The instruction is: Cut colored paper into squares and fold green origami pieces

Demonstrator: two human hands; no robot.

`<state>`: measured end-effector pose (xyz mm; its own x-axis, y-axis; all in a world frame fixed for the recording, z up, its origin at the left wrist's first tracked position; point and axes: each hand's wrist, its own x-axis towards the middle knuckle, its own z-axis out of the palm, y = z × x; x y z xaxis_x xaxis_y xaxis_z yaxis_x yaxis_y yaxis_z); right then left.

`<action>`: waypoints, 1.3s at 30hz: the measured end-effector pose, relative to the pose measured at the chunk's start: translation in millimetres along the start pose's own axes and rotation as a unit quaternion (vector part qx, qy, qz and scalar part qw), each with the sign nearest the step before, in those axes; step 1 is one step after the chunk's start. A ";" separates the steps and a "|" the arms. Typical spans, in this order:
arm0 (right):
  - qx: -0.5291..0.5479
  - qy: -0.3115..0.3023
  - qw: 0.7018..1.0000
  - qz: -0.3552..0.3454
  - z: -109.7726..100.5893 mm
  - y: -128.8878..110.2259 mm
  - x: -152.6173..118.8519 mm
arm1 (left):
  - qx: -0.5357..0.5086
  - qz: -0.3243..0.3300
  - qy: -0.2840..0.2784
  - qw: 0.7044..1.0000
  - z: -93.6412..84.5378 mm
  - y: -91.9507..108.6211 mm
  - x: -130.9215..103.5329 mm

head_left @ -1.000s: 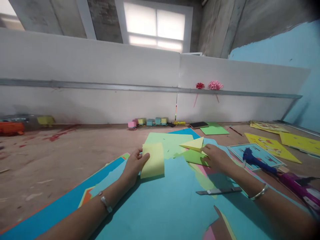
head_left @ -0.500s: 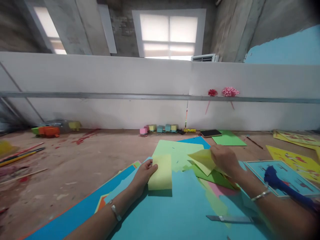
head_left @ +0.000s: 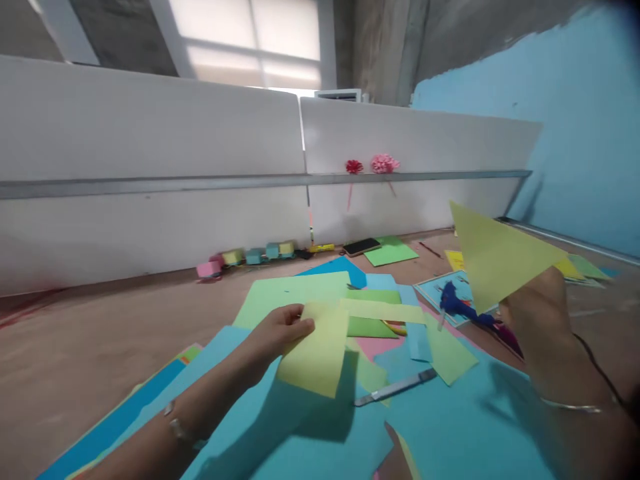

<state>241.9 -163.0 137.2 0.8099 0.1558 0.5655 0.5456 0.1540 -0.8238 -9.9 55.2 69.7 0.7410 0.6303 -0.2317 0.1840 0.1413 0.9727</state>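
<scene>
My left hand [head_left: 287,330] pinches the edge of a pale yellow sheet [head_left: 320,353], held above blue paper [head_left: 310,447] with its shadow falling below. Over at the right, my right hand [head_left: 537,307] is raised and grips a yellow paper piece [head_left: 500,257] with a pointed corner. Green paper [head_left: 373,297] and a pale strip [head_left: 387,311] lie between the hands. A craft knife [head_left: 395,388] rests on the blue paper, its blade toward the left.
Small paper blocks [head_left: 254,257], a yellow tube [head_left: 321,247] and a black phone [head_left: 361,247] stand or lie along the white wall [head_left: 150,227]. A dark blue object [head_left: 457,303] lies on a patterned blue card near my right hand.
The view has turned right. My right hand has lifted the yellow piece up and to the right, off the paper pile. The sheet in my left hand is now tilted.
</scene>
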 end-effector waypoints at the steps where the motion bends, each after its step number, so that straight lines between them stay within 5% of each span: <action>1: 0.012 0.009 1.000 0.011 -4.5 -1.0 -2.5 | 0.010 0.014 -0.018 1.000 18.0 2.5 8.5; 3: 0.014 -0.004 0.999 0.031 -13.1 0.1 -9.1 | 0.035 0.024 -0.053 0.998 51.2 4.3 26.6; 7: -0.156 -0.087 0.983 -0.031 -28.5 13.5 -23.3 | 0.066 0.048 0.003 0.997 89.5 4.3 50.5; 10: -0.344 -0.115 0.906 -0.218 -30.1 23.3 -31.8 | 0.021 0.040 -0.002 0.999 94.5 11.1 43.7; 13: -0.414 -0.194 0.812 -0.363 -16.1 22.6 -40.3 | -0.119 -0.042 -0.077 0.989 90.7 21.2 21.9; 15: -0.406 -0.240 0.783 -0.405 -0.7 16.5 -47.7 | -0.111 -0.018 -0.081 0.990 86.0 24.1 6.9; 17: -0.370 -0.262 0.788 -0.417 15.2 8.8 -56.6 | -0.071 0.018 -0.060 0.995 79.3 22.2 -5.2; 20: -0.274 -0.287 0.836 -0.379 33.8 -0.9 -69.6 | -0.043 0.052 -0.008 0.998 65.3 13.4 -17.1; 24: -0.168 -0.368 0.893 -0.197 50.8 -6.0 -80.0 | -0.069 0.078 0.079 0.991 42.3 0.6 -26.9; 28: -0.116 -0.424 0.898 -0.027 72.8 -0.9 -87.2 | -0.104 0.088 0.095 0.986 17.3 -7.7 -40.7; 32: -0.035 -0.488 0.865 0.113 102.4 8.8 -100.9 | -0.110 0.069 0.015 0.991 -6.3 -12.7 -60.6; 34: -0.032 -0.507 0.854 0.114 116.8 11.4 -108.7 | -0.104 0.063 0.006 0.993 -16.5 -15.5 -68.8; 39: -0.054 -0.527 0.848 0.031 143.4 7.2 -122.9 | -0.038 0.084 0.106 0.990 -34.6 -22.1 -79.0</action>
<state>115.5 -41.1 67.4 0.2270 0.9539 0.1966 0.5722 0.0327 -0.8195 -94.8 28.7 66.9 0.6035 0.7945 -0.0667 0.0148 0.0725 0.9973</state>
